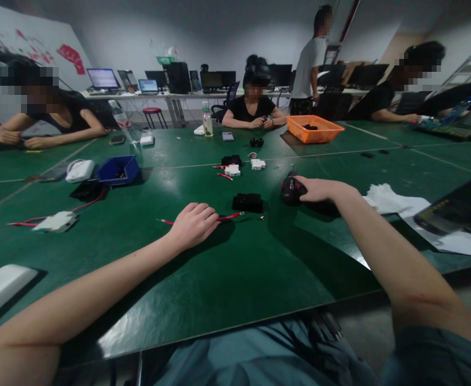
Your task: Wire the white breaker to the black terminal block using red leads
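Head-worn view, forward and down across green table (203,289)

Green table (235,284) with pale lines (444,161), red wire (230,217), black block (247,203)

Wire's tips look silvery, the drill (290,193) is black with bits of red, and that tiny screw (261,218) is kinda gold. Also got a bright orange basket (313,131), a dark blue bin (118,172), and a white board (38,40) with red splashes plus a red fist (71,58) printed on it.

Green table (219,284), black block (247,202), blue bin (118,176), orange basket (319,135)
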`<move>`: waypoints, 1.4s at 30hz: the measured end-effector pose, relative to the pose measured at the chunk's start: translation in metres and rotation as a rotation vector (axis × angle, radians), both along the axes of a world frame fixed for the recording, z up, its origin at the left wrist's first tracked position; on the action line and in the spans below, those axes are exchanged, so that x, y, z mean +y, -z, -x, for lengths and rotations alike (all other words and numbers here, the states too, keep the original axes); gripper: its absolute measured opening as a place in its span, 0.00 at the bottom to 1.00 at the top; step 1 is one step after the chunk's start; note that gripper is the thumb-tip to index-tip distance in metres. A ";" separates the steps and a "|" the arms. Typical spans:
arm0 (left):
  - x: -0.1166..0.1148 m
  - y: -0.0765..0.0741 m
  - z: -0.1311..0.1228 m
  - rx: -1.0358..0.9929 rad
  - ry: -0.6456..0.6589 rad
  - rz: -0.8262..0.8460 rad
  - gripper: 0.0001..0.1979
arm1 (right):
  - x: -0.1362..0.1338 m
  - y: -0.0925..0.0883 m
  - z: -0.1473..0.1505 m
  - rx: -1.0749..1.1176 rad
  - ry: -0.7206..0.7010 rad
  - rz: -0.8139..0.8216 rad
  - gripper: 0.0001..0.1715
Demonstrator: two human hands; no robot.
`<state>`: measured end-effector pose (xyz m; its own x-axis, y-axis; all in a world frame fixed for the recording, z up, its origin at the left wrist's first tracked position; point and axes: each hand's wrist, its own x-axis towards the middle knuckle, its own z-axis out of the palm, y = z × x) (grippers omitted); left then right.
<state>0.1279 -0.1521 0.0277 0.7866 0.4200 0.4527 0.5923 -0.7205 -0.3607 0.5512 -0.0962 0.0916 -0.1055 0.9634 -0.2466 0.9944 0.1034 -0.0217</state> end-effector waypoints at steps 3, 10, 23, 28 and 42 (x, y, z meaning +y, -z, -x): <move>0.001 0.003 0.001 0.001 0.013 0.034 0.12 | -0.021 0.000 0.025 -0.076 -0.010 -0.327 0.30; 0.004 0.010 0.001 -0.049 0.023 0.076 0.11 | -0.066 0.032 0.093 0.108 -0.292 -0.520 0.25; 0.004 0.010 0.000 -0.045 0.025 0.085 0.13 | -0.062 0.054 0.098 0.129 -0.417 -0.369 0.09; 0.004 0.010 0.000 -0.044 0.026 0.093 0.13 | -0.053 0.058 0.089 0.312 -0.306 -0.395 0.04; 0.004 0.009 -0.001 -0.045 0.027 0.093 0.14 | -0.049 0.062 0.081 0.352 -0.363 -0.324 0.23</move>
